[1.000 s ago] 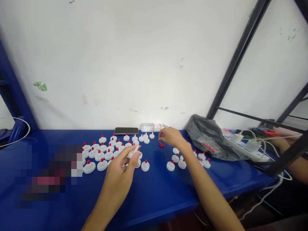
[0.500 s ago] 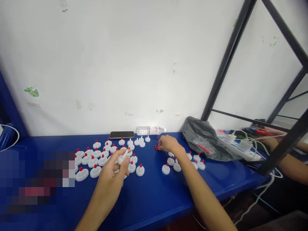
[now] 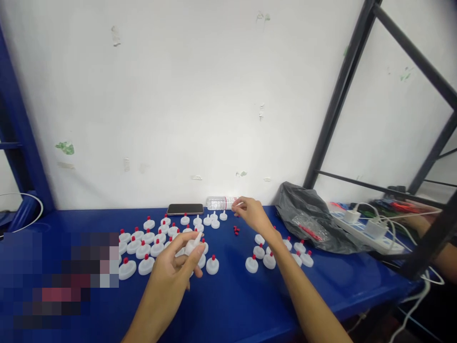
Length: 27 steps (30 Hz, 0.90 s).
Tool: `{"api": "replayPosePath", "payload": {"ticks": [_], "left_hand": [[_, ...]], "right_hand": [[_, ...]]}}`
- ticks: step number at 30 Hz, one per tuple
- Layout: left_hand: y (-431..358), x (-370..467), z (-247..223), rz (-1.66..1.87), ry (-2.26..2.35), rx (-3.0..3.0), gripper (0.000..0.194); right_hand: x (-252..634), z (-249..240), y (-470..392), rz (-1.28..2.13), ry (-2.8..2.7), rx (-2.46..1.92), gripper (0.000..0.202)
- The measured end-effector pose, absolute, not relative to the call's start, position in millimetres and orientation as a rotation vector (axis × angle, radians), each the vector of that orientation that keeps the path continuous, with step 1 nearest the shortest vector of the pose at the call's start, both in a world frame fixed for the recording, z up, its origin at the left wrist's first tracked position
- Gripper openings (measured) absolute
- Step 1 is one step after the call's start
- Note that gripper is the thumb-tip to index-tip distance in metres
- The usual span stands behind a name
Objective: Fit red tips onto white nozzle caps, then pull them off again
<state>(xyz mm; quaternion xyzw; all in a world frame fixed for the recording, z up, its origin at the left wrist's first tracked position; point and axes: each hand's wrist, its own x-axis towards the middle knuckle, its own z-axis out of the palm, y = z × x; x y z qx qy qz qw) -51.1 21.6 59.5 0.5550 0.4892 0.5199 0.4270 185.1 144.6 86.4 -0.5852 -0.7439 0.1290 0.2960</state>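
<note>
My left hand (image 3: 180,259) grips a white nozzle cap (image 3: 193,244) between thumb and fingers, its bare tip pointing up. My right hand (image 3: 250,212) is raised over the table in front of the bottle, its fingertips pinched together; what they hold, if anything, is too small to make out. Below it lies a small cluster of red tips (image 3: 236,230). Several white caps with red tips stand left of centre, one of them (image 3: 213,265) beside my left hand. More red-tipped caps (image 3: 252,264) stand around my right forearm. Several bare white caps (image 3: 215,223) stand near the back.
Against the wall lie a black phone (image 3: 185,209) and a clear bottle (image 3: 216,203). A grey plastic bag (image 3: 303,209) and a white power strip (image 3: 371,231) with cables lie at the right, by a black metal frame (image 3: 335,95). Another person's arm (image 3: 441,252) shows far right.
My right hand has lifted away from the red tips, up towards the bottle. My left hand still holds the white cap. The whole view has shifted slightly.
</note>
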Motion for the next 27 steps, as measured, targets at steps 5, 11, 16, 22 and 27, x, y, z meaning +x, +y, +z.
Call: {"api": "replayPosePath", "payload": {"ticks": [5,11,16,22,27], "left_hand": [[29.3,-53.2,52.1,1.410,1.145,1.350,0.049],[33.2,-57.2,48.2,1.412,1.128,1.387,0.040],[32.0,-56.7,48.4,1.411,1.130,1.399,0.040],[33.0,-59.7,50.4,1.423,1.089,1.329,0.043],[28.8,-60.4,55.8,1.400,1.004,1.234,0.063]], "right_hand": [[157.0,91.4,128.8,0.633,-1.857,-1.070,0.033],[130.1,86.4,106.2,1.111,-1.738,-0.645,0.023],[119.4,78.0,102.3,1.224,-1.777,-0.604,0.024],[116.2,72.9,103.1,1.226,-1.786,-0.608,0.026],[108.8,68.1,99.3,1.146,-1.849,-0.588,0.023]]}}
